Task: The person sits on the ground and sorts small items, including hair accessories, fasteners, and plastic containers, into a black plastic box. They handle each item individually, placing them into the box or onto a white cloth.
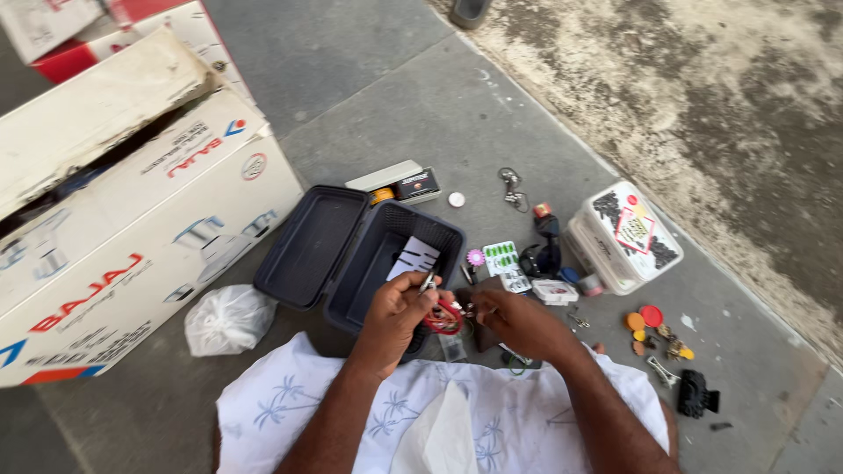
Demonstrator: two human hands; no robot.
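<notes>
Left hand is curled in a tight grip on a small metal tool, right over the front edge of the open dark case. Right hand sits just beside it, fingers pinched on a red-handled tool between the two hands. White tub stands off to the right on the floor, coloured bits near it. Plastic bag lies left, by the big carton.
</notes>
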